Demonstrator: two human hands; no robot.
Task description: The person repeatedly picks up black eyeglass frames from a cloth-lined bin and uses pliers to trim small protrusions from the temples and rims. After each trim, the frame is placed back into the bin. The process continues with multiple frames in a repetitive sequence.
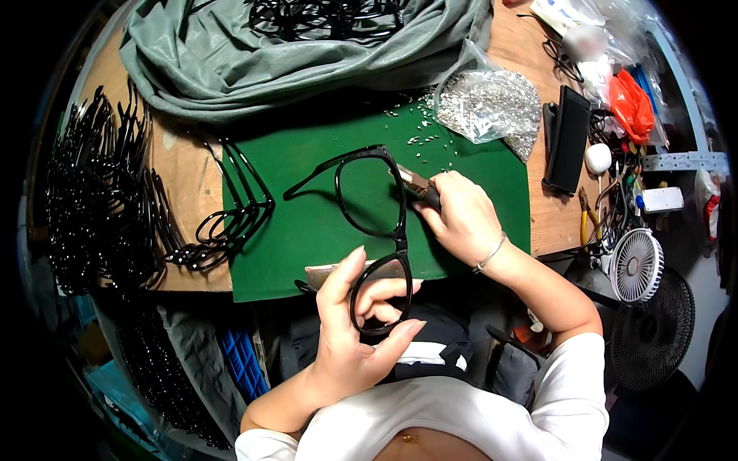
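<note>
My left hand (342,338) grips a black eyeglass frame (401,219) by its lower rim, fingers and thumb around it. The frame stands tilted above a green mat (284,261), with one temple arm folded out to the left. In my right hand (465,219) is a pair of pliers (415,181), its metal jaws against the frame's upper right side near the hinge. Whether the jaws are closed on the frame I cannot tell. Behind my left fingers lies a flat light-brown piece (317,273), partly hidden. Small silver pieces (419,140) are scattered farther back on the mat.
A clear bag of silver pieces (488,100) lies at the mat's far right. Several black frames (231,223) rest at left beside a large pile (100,207). Grey cloth (184,69) holds more frames. At right are a black phone-like object (567,138), yellow-handled pliers (586,219) and a white fan (636,265).
</note>
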